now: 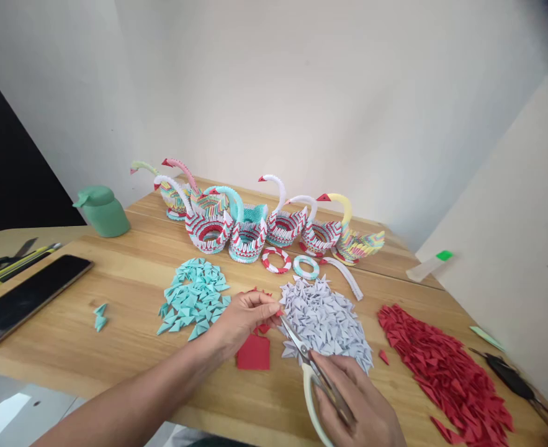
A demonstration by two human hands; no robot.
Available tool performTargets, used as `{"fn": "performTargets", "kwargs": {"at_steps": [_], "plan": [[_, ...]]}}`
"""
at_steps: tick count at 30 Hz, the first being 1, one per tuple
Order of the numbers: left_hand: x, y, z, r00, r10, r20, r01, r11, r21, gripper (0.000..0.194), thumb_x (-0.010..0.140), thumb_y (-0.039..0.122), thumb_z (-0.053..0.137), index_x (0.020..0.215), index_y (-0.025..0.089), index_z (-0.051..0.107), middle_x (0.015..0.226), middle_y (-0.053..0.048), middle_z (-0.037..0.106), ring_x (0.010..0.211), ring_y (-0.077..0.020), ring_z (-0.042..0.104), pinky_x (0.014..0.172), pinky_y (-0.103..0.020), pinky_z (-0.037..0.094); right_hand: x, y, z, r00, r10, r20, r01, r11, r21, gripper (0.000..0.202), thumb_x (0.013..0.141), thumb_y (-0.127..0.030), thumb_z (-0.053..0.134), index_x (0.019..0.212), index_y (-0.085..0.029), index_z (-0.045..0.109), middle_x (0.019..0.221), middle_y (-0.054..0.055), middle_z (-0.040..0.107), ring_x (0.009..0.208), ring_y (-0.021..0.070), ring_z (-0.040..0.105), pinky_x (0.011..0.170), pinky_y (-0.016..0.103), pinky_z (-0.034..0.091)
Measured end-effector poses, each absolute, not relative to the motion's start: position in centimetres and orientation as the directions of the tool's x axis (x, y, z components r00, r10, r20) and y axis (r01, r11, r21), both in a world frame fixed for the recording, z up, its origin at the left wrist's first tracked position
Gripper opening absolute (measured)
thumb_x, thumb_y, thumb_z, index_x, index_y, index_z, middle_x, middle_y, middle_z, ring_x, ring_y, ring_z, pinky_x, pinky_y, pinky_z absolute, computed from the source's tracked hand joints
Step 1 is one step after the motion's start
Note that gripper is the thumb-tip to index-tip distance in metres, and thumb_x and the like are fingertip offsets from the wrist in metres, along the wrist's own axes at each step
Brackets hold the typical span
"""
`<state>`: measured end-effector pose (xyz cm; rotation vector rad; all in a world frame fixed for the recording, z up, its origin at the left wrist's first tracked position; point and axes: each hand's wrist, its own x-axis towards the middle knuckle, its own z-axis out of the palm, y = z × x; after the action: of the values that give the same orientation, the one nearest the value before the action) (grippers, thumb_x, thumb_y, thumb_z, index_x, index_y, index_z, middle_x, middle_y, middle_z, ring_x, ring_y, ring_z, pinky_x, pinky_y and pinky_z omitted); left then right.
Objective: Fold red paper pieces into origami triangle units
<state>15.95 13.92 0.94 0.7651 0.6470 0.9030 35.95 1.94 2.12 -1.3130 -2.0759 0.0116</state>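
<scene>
My left hand [250, 316] pinches a small red piece of paper [279, 313] near the middle of the table. In my right hand [357, 403] is a pair of scissors [307, 366] with pale handles, its blade tips close to the red piece. Whether the blades touch the paper I cannot tell. Below my left hand lies a flat red paper square [254, 352], with other red bits partly hidden behind the fingers. To the left is a heap of turquoise folded triangles [194, 295]; a heap of pale lilac triangles [327, 316] lies behind the scissors.
Several folded-paper swans [208, 230] stand along the back, with two paper rings [306, 267] and a white curved neck [345, 277] before them. A red triangle heap [441, 366] lies right, near a dark-handled tool [509, 375]. At left are a phone [31, 298] and green container [103, 211].
</scene>
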Motion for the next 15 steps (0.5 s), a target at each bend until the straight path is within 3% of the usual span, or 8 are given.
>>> {"fn": "performTargets", "kwargs": {"at_steps": [8, 15], "plan": [[15.46, 14.59, 0.64, 0.498, 0.852, -0.161, -0.58, 0.465, 0.669, 0.021, 0.07, 0.027, 0.078, 0.075, 0.009, 0.067, 0.072, -0.006, 0.069, 0.063, -0.0125, 0.063, 0.062, -0.023, 0.047, 36.59, 1.81, 2.51, -0.259, 0.846, 0.465, 0.737, 0.485, -0.471, 0.036, 0.085, -0.01, 0.055, 0.119, -0.02, 0.059, 0.097, 0.009, 0.065, 0.082, 0.0174, 0.066, 0.07, 0.02, 0.054], [15.74, 14.09, 0.95, 0.521, 0.836, -0.172, -0.586, 0.497, 0.64, 0.021, 0.068, 0.025, 0.079, 0.072, 0.01, 0.066, 0.065, -0.004, 0.068, 0.056, -0.0111, 0.063, 0.058, -0.022, 0.046, 36.55, 2.15, 1.71, -0.271, 0.853, 0.446, 0.722, 0.486, -0.493, 0.036, 0.085, -0.01, 0.054, 0.119, -0.02, 0.058, 0.098, 0.008, 0.064, 0.083, 0.0169, 0.066, 0.072, 0.021, 0.053]]}}
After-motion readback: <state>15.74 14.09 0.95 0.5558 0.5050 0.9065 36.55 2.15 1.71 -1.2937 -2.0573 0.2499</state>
